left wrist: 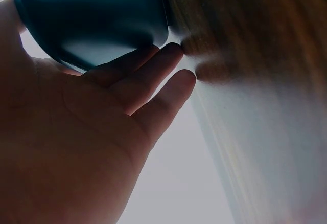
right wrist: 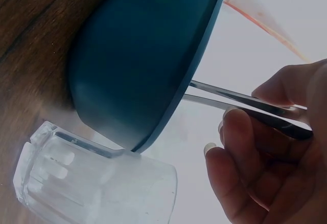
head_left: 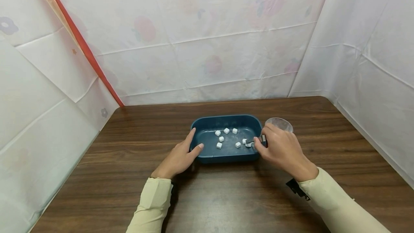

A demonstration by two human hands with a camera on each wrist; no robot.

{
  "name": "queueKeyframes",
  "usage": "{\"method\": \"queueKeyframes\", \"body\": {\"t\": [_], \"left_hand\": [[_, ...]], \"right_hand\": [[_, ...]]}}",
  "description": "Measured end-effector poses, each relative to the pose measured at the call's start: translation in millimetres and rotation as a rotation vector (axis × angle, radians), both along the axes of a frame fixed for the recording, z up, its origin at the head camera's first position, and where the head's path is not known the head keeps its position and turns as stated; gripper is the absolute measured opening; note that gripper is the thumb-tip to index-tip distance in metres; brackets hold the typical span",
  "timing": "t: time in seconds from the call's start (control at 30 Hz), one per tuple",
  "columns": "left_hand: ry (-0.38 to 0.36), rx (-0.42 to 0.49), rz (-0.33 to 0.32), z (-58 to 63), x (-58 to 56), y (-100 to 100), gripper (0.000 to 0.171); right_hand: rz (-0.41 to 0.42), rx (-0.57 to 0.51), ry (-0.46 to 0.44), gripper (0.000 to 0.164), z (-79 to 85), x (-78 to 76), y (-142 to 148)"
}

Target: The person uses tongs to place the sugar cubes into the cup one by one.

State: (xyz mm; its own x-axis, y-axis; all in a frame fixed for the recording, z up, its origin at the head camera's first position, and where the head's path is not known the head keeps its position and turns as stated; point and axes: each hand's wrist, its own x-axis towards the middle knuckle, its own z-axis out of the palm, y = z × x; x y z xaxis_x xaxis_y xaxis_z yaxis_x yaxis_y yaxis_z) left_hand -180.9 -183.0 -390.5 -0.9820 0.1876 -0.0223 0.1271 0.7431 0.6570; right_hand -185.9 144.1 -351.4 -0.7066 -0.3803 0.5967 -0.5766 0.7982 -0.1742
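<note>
A dark blue, rounded rectangular tray (head_left: 210, 158) stands on the table with several small white cubes (head_left: 219, 145) scattered in it. At its left end my left hand (head_left: 178, 157) rests with thumb and index finger spread at the rim. The other fingers (left wrist: 168, 93) lie fairly straight against the outer wall. My right hand (head_left: 280, 147) pinches metal tweezers (right wrist: 240, 99) between thumb and fingers, over the tray's right end. The tweezers' tips reach down to a white cube (head_left: 244, 141) there; I cannot tell whether they grip it.
A clear cup (right wrist: 102, 178) stands upright close to the tray's right end, partly behind my right hand in the head view. The dark wooden table (head_left: 142, 125) meets white patterned sheeting (head_left: 200, 60) at the back and sides. A red strip (head_left: 81, 41) runs down the left corner.
</note>
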Motion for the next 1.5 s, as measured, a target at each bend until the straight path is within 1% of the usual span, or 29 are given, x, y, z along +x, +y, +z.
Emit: {"method": "queueKeyframes", "body": {"t": [0.33, 0.8, 1.1, 1.27, 1.4, 1.5], "left_hand": [[-0.001, 0.000, -0.001, 1.2, 0.3, 0, 0.078], [-0.003, 0.001, -0.002, 1.2, 0.7, 0, 0.078], [0.002, 0.000, -0.003, 1.9, 1.0, 0, 0.078], [0.002, -0.003, -0.001, 1.7, 1.0, 0, 0.078], [0.002, -0.001, -0.002, 1.3, 0.8, 0, 0.078], [0.000, 0.001, -0.001, 1.2, 0.8, 0, 0.077]], "right_hand": [[0.007, -0.013, 0.068, 0.022, 3.8, 0.1, 3], [0.018, -0.010, 0.072, 0.022, 7.1, 2.7, 4], [0.025, -0.022, 0.074, 0.023, 12.3, 5.2, 3], [0.040, -0.036, 0.104, 0.023, 14.6, 6.3, 4], [0.043, -0.061, 0.135, 0.020, 19.1, 7.5, 6], [0.036, -0.079, 0.142, 0.015, 22.7, 8.6, 8]]}}
